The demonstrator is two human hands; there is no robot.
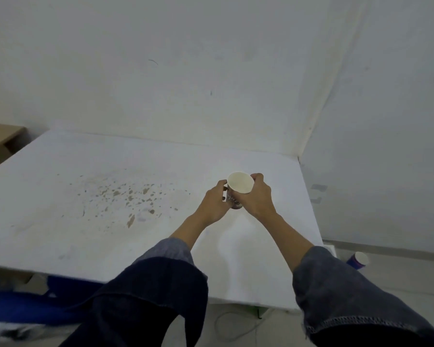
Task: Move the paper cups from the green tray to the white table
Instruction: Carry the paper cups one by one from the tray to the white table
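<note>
Head view: a single paper cup (238, 189) is held between both hands above the white worktop (110, 221), toward its far right part. The cup is tilted, its open mouth turned up and toward the camera, the pale inside being visible; dark print is seen on the outer wall between the hands. The left hand (214, 205) is curled against the cup's left side, fingers wrapped on the wall. The right hand (257, 196) is closed over the cup's right side, with fingertips hooked at the rim. Whether the cup's base touches the worktop cannot be told, as it is hidden by the hands. Both forearms are bare, with dark blue sleeves (348, 296) pushed back nearer the camera. Well to the left of the hands, a scatter of brown stains (130, 196) is noted on the worktop surface. To the right of the right hand and lower, beyond the worktop's edge, a second cup with a purple wall (357, 260) is seen lying on the floor near the wall. Below the left sleeve, a blue object (23, 306) is partly visible under the worktop's near edge; its nature cannot be told.
</note>
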